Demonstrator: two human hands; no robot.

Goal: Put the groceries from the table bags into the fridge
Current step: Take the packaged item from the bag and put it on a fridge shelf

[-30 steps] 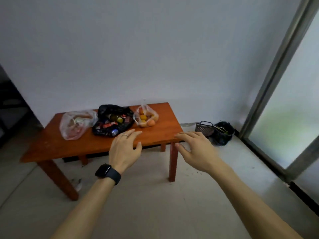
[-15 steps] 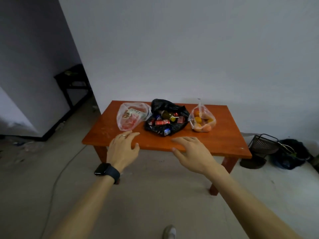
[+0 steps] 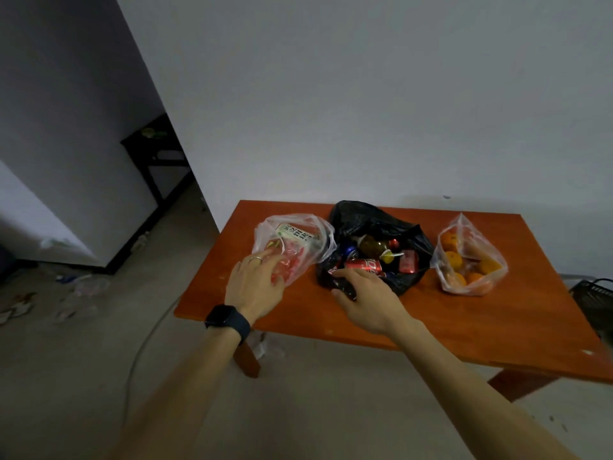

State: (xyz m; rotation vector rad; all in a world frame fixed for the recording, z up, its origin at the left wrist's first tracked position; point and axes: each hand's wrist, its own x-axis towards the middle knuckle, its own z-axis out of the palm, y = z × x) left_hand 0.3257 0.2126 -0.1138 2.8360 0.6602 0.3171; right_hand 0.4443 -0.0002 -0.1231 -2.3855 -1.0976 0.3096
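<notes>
Three bags lie on an orange wooden table (image 3: 464, 323). A clear bag with red packets and a white carton (image 3: 295, 240) is on the left. In the middle, a black bag (image 3: 374, 220) holds red cans, a dark bottle and small packs. On the right, a clear bag of oranges (image 3: 471, 260) stands. My left hand (image 3: 257, 285), with a ring and a dark watch, reaches over the near side of the left clear bag with fingers stretched out. My right hand (image 3: 368, 300) is spread at the front edge of the black bag, fingertips touching it. No fridge is in view.
A white wall runs behind the table. A dark side table (image 3: 156, 154) stands in a passage at the left. Litter and a cable lie on the floor at the left. A black wire basket (image 3: 593, 293) sits on the floor at the right.
The view has closed in on the table. Both hands have moved forward from the table's near edge onto the bags, left to the clear bag, right to the black bag.
</notes>
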